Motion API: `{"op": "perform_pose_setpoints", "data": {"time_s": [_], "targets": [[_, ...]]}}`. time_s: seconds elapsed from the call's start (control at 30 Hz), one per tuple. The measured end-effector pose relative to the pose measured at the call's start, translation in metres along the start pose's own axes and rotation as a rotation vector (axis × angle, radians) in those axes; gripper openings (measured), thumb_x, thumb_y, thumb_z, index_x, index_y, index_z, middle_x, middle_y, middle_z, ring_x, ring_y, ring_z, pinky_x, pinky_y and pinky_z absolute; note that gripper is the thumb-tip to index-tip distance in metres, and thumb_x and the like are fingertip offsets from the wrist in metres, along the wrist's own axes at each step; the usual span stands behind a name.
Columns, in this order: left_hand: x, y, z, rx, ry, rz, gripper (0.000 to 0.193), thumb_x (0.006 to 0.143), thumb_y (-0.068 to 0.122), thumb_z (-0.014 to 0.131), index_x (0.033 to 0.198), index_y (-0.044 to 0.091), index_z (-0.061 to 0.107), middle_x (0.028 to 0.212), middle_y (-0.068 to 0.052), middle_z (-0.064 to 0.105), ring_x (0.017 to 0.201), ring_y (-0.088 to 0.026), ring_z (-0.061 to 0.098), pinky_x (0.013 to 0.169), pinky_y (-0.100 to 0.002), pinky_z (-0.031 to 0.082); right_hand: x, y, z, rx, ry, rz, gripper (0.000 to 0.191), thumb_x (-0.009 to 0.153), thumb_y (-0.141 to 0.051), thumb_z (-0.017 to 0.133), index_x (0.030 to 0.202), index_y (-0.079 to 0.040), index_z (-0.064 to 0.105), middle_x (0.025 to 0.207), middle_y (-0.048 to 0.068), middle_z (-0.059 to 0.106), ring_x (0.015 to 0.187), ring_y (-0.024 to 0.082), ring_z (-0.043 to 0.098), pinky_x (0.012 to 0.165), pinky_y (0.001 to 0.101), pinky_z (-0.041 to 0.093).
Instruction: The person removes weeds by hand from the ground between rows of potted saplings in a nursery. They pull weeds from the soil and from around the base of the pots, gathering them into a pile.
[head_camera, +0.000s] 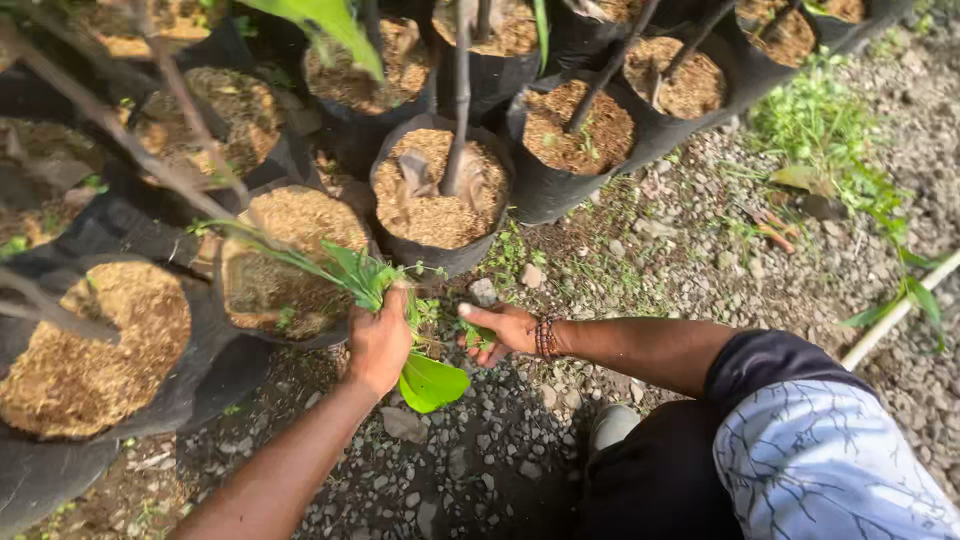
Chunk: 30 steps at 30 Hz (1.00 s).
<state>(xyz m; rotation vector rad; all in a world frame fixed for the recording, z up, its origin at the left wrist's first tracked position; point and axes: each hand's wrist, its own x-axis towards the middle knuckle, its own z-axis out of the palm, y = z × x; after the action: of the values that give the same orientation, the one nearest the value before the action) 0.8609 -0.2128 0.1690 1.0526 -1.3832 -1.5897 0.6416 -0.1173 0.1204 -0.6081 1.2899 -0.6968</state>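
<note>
My left hand (378, 340) is closed around a bunch of green weeds (355, 270), long stems and leaves that stick out past its fingers to the upper left. A broad green leaf (432, 382) hangs below this hand. My right hand (497, 328), with a beaded bracelet at the wrist, reaches low to the gravel beside small green sprouts; its thumb points left and its fingers curl around small green leaves. Both hands are just in front of a black grow bag (270, 262) filled with brown husk.
Several black grow bags with thin sapling trunks, such as one bag (438, 190) and another (578, 130), crowd the upper left. Grey gravel ground (700, 250) lies right, with green weeds (830, 130) and a pale pole (900, 310). My bent knee (820, 460) is at the lower right.
</note>
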Motion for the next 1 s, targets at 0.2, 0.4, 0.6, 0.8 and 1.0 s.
{"op": "perform_pose_setpoints", "data": {"time_s": [0.2,0.4,0.6,0.8,1.0], "targets": [[0.014,-0.022,0.188,0.113,0.003,0.306,0.026,0.101,0.024,0.058,0.108,-0.002,0.059,0.099,-0.007,0.066,0.087,-0.018,0.064,0.075,-0.041,0.051,-0.065,0.056,-0.105,0.426,-0.036,-0.078,0.125,0.080,-0.091,0.035,0.158,0.004,0.017,0.152,0.028,0.046,0.118,0.042,0.063,0.094,0.0651,0.052],[-0.004,-0.084,0.269,0.991,-0.351,-0.078,0.031,0.099,0.029,0.058,0.104,0.000,0.067,0.092,-0.024,0.072,0.081,-0.037,0.069,0.076,-0.049,0.052,-0.069,0.113,-0.181,0.789,-0.083,-0.200,0.113,0.073,-0.089,0.040,0.152,-0.011,0.023,0.143,0.011,0.038,0.122,0.038,0.050,0.093,0.0649,0.044],[0.017,-0.103,0.373,1.150,-0.605,0.050,0.029,0.100,0.026,0.061,0.121,0.008,0.068,0.111,-0.020,0.070,0.103,-0.040,0.065,0.088,-0.054,0.049,-0.063,0.137,-0.251,0.306,0.270,-0.219,0.066,0.098,-0.058,0.075,0.106,0.008,0.068,0.086,0.010,0.060,0.072,0.020,0.059,0.060,0.0368,0.048],[0.003,-0.058,0.448,0.930,-1.043,0.132,0.095,0.071,0.030,0.081,0.152,0.006,0.036,0.130,-0.020,0.063,0.119,-0.034,0.062,0.104,-0.044,0.050,-0.131,0.148,-0.350,0.580,0.421,-0.393,0.042,0.084,-0.041,0.082,0.101,-0.005,0.069,0.082,0.006,0.072,0.058,0.013,0.064,0.051,0.0311,0.053],[0.021,-0.025,0.510,0.406,-0.983,0.498,0.082,0.083,0.013,0.075,0.153,-0.004,0.036,0.157,-0.027,0.043,0.146,-0.042,0.044,0.120,-0.045,0.034,-0.255,0.062,-0.587,0.613,0.715,-0.506,0.048,0.088,-0.030,0.077,0.122,0.000,0.060,0.114,0.017,0.070,0.093,0.029,0.068,0.077,0.0451,0.062]]}}
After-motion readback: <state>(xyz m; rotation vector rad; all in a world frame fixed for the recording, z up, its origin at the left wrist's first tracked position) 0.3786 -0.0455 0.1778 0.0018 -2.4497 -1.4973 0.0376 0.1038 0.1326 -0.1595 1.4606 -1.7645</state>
